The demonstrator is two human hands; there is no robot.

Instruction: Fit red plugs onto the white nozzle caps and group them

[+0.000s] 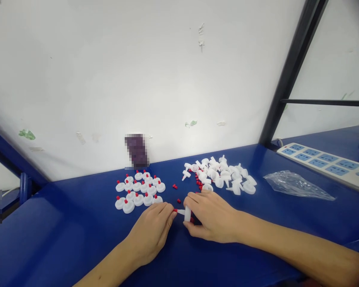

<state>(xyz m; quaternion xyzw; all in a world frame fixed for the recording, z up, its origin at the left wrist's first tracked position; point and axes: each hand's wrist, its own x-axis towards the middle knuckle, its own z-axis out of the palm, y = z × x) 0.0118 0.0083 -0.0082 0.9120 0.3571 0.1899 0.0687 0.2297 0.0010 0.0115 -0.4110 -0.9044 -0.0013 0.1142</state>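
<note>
Head view: over the blue table [62, 227], a red cap [175, 210] at a white nozzle lid's [187, 214] tip is pinched by the left hand [151, 225]; the lid is gripped by the right hand [215, 217]. Capping seems underway; straight, firm pressing appears needed. A white wall [107, 79] is seen far, a power strip [326, 162] right.

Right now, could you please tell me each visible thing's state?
Left hand: pinching a red tip
Right hand: gripping a sideways white cap
Standing white caps: upright, red-tipped
Loose white caps: jumbled, most visible nozzles bare
Loose red tips: scattered
Clear bag: crumpled
Power strip: sockets up
Purple object: obscured, state unclear
</note>
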